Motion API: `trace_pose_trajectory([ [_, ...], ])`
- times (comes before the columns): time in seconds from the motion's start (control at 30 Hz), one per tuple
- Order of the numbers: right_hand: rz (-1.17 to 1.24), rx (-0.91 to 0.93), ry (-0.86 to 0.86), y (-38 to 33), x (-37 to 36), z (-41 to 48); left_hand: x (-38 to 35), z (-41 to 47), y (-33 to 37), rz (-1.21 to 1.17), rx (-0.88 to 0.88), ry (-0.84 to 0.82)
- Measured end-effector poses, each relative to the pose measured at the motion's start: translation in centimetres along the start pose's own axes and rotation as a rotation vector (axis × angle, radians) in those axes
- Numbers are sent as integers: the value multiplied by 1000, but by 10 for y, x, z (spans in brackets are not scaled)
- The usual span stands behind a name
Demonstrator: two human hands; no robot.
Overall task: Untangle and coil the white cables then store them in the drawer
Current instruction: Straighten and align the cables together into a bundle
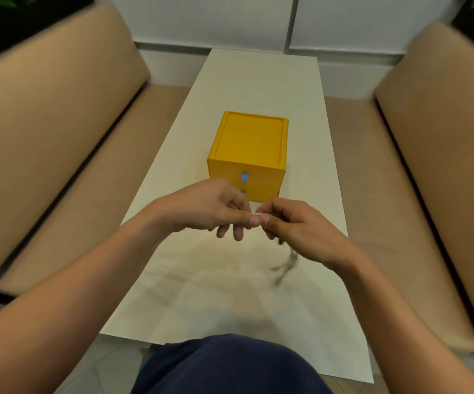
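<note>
My left hand [213, 207] and my right hand [292, 224] meet above the table, just in front of a yellow drawer box [251, 143]. Between their fingertips both pinch a small white piece, apparently the end of a white cable [258, 214]. A blurred strand hangs from my right hand toward the table, smeared by motion. The rest of the white cables cannot be made out against the pale table. The box has two drawers with small blue handles [244, 177], and both drawers look closed.
The long cream table [258, 89] runs away from me between two tan benches [68, 155] [417, 155]. A white wall panel stands at the far end. My dark blue lap [224, 365] fills the lower edge of the view.
</note>
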State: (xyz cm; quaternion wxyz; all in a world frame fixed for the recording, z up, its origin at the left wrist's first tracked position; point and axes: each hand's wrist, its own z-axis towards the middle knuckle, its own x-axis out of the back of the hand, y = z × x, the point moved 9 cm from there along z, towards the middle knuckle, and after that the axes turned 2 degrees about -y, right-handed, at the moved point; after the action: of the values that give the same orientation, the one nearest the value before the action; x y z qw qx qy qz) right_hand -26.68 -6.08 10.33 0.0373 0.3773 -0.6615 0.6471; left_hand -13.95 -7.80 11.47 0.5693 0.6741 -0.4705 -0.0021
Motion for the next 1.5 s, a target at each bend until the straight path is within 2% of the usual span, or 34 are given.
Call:
trace_pose_trajectory([
  [0.1,-178,-5,67,2,9,4,0,6,-2,24,17,20],
  [0.2,-206,52,194,-1,26,3,1,8,-4,-70,-7,-61],
  [0.27,-225,61,202,-1,31,3,4,8,-5,-151,-15,-91],
  [0.4,-271,63,152,-2,31,7,5,13,-7,-145,0,-52],
  [0.53,-161,122,220,-7,46,2,8,8,-10,-116,-17,-60],
  [0.7,-201,113,254,-1,44,8,13,0,-6,-296,-97,-49],
  [0.77,-233,124,272,-7,45,7,17,2,-8,-280,-101,-10],
  [0.9,-170,215,205,-30,42,-1,24,5,-10,-95,-83,46],
  [0.97,-153,213,264,-26,49,-1,24,3,-3,-54,-115,28],
  [1.13,-223,200,282,-11,37,-5,22,-12,17,-163,-256,-52],
  [1.2,-246,227,259,-16,30,-14,25,-10,14,-165,-236,-7],
  [1.27,-208,266,248,-25,28,-22,25,-5,12,-39,-189,35],
  [1.33,-166,290,348,-32,38,-26,17,-3,13,39,-175,14],
  [1.43,-188,276,472,-28,56,-28,10,-8,23,0,-223,-31],
  [1.5,-214,276,402,-19,53,-28,16,-13,26,-66,-256,-27],
])
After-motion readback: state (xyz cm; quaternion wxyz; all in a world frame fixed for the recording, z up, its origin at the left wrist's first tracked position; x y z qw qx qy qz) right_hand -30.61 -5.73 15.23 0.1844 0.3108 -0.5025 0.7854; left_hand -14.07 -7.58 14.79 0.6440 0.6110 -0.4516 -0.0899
